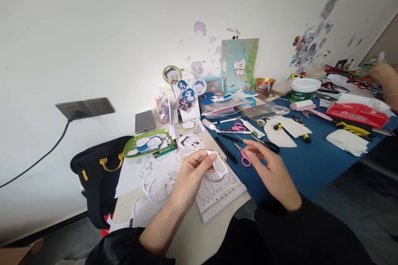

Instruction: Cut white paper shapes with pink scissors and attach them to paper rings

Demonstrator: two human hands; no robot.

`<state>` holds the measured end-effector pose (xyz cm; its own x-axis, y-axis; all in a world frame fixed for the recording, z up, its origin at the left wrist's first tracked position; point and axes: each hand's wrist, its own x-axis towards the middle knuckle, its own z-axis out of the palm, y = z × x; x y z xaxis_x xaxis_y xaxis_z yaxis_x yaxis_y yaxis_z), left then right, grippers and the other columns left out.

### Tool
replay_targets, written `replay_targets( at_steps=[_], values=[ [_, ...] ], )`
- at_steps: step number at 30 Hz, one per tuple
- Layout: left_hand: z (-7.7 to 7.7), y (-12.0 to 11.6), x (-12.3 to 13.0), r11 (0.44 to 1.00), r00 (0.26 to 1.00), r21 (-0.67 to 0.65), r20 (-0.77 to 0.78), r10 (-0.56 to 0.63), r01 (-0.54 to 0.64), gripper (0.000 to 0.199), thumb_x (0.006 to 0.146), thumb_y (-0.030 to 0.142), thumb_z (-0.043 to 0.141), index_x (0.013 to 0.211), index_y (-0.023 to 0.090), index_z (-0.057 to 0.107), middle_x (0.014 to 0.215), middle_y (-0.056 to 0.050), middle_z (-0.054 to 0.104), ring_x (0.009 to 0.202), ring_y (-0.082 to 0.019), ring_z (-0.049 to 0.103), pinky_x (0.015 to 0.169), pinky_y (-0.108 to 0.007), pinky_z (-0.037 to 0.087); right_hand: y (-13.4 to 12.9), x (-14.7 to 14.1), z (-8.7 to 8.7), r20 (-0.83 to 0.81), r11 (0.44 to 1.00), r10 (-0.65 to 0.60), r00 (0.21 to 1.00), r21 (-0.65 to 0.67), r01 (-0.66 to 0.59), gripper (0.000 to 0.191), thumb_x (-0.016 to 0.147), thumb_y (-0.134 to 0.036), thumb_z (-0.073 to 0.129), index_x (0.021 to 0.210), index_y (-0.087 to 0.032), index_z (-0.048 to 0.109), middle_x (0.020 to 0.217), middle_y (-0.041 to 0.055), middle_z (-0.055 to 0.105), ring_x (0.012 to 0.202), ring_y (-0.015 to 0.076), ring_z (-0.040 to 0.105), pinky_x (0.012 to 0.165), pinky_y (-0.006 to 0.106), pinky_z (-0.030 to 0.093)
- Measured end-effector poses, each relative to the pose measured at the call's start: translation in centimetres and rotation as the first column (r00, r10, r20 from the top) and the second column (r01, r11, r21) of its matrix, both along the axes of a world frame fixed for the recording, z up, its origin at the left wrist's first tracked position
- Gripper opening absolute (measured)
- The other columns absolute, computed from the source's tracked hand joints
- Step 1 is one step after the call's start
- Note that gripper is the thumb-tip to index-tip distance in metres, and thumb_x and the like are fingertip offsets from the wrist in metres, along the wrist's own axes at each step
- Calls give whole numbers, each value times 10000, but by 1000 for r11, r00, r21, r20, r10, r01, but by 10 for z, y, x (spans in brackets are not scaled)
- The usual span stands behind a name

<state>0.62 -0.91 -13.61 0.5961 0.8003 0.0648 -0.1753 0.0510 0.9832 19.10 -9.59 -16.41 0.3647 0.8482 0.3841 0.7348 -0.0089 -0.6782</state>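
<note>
Between the thumb and fingers of my left hand is a small paper cutout, grey with a white edge, held above a printed grid pad. My right hand is raised to the right of it, thumb and fingers apart, with nothing visible between them. Just left of its fingertips, pink-handled scissors lie on the blue mat. A black pen rests between the pad and these scissors.
White paper strips lie left of the pad, near a green tray of cutouts. A phone, white tub and pliers lie farther off. Another person's hand is at the far right.
</note>
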Motion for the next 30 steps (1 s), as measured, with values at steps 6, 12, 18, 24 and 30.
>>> replay_targets(
  at_steps=[6,12,18,24,30],
  values=[
    [1,-4,2,1000,1000,-9,-26,14,-14,158,781,312,676,761,157,692,724,-21,683,637,-121,538,652,-242,423,18,41,-17,398,979,-21,917,-176,99,197,780,-269,593,876,-135,702,937,143,661,929,308,602,742,409,503],
    [0,-7,2,999,997,33,-77,-32,34,178,790,325,665,726,159,683,759,-33,698,722,-154,593,687,-254,445,29,31,-14,378,957,-27,925,-258,133,102,719,-209,604,631,-162,628,784,98,639,638,215,588,520,310,411],
    [2,-8,2,996,993,59,-102,-65,71,185,807,339,645,753,169,695,805,-45,720,784,-176,627,714,-261,460,0,30,6,118,970,-3,993,-240,32,101,773,-212,556,872,-200,540,693,2,607,596,154,604,528,257,436],
    [-2,-7,2,990,987,46,-89,-131,135,196,812,351,642,767,166,690,813,-47,720,760,-170,627,710,-267,474,-39,-2,12,-782,763,409,470,10,-647,288,692,-349,753,799,-149,575,524,-89,430,349,26,324,356,187,248],
    [-2,-8,2,987,986,68,-96,-136,143,204,829,323,630,709,166,683,726,-20,679,713,-142,590,696,-241,460,-35,-21,0,-813,812,350,466,15,-584,203,745,-312,701,776,-118,648,446,-85,413,335,29,301,367,198,231]
  ],
)
